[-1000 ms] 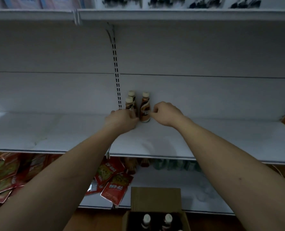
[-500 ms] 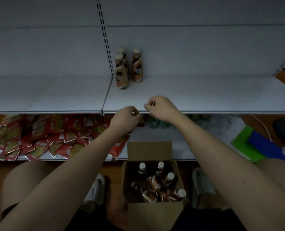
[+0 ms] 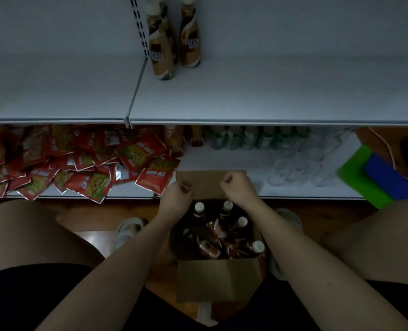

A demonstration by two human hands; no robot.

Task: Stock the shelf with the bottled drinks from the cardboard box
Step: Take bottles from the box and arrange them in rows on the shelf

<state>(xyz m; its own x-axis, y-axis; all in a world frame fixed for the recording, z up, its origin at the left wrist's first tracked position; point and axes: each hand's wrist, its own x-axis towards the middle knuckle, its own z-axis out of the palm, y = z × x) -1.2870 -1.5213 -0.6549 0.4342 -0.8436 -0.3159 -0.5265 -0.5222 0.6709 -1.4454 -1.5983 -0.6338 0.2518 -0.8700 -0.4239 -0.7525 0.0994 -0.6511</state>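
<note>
Both hands are above the open cardboard box (image 3: pixel 218 280), which stands on the wooden floor between the person's knees. The left hand (image 3: pixel 175 199) is loosely curled, fingers bent inward, and holds nothing. The right hand (image 3: pixel 240 188) is curled in the same way, also without anything in it; both are over the far edge of the box, near its raised back flap. Inside the box are several brown bottles (image 3: pixel 218 231) with white caps, some upright and some leaning. On the white shelf (image 3: pixel 269 96) above, three bottles of the same kind (image 3: pixel 174 44) stand close together at the back, next to the slotted upright. On the lower shelf lie many red snack packets (image 3: pixel 78 161) at the left, and green bottles (image 3: pixel 257 139) stand at the right.
</note>
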